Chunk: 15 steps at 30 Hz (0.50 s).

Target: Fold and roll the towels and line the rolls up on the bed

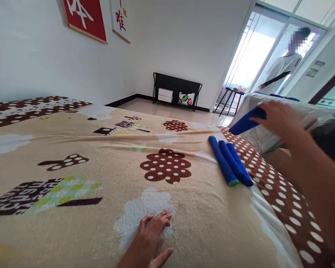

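Note:
My right hand (281, 118), slightly blurred, grips one end of a blue rolled towel (244, 122) in the air, over the bed's right edge. Just below it, several rolled towels (222, 160) of the same blue lie side by side on the cream patterned blanket (201, 208); the leftmost roll shows a green edge at its near end. At the bottom centre, my left hand (155, 232) rests on the blanket over a white cloud print, thumb apart from the bent fingers, holding nothing.
A brown polka-dot border (270, 186) runs along the blanket's right side. Beyond it stands a surface draped in clear plastic (259, 100). A black stool (230, 100) and a low black rack (178, 83) are farther back. Another person (284, 69) stands near the glass doors.

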Each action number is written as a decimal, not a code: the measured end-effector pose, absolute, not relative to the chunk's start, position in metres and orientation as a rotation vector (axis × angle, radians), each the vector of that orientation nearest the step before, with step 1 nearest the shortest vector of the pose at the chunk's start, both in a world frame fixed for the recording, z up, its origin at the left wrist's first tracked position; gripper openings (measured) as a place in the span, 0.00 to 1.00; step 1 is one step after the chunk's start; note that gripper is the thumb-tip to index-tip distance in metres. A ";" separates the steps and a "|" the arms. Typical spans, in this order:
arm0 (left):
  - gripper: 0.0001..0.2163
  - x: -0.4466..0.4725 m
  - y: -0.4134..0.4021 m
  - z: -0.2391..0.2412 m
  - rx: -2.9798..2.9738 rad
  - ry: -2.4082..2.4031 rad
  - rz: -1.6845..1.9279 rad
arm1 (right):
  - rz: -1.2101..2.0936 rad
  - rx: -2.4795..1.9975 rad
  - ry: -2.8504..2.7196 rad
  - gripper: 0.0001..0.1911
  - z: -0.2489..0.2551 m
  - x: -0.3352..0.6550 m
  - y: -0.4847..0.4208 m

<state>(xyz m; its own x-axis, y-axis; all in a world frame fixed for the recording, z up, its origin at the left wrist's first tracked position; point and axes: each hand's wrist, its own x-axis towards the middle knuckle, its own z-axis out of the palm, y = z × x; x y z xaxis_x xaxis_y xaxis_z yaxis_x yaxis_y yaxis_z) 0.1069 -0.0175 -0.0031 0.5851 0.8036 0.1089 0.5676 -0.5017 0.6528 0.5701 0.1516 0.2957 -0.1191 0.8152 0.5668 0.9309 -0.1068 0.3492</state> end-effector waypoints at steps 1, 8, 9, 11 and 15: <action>0.18 0.108 -0.019 -0.005 2.251 1.104 0.581 | -1.021 -2.005 -1.968 0.31 0.267 0.576 0.149; 0.19 0.110 -0.023 -0.020 2.269 1.172 0.733 | -0.791 -2.219 -1.885 0.15 0.059 0.602 0.103; 0.19 0.110 -0.022 -0.024 2.295 1.154 0.736 | -0.773 -2.234 -1.841 0.16 0.041 0.606 0.098; 0.21 0.109 -0.019 -0.029 2.347 1.122 0.747 | -0.742 -2.241 -1.778 0.18 0.019 0.613 0.089; 0.21 0.108 -0.017 -0.033 2.376 1.171 0.779 | -0.662 -2.204 -1.781 0.23 0.016 0.630 0.068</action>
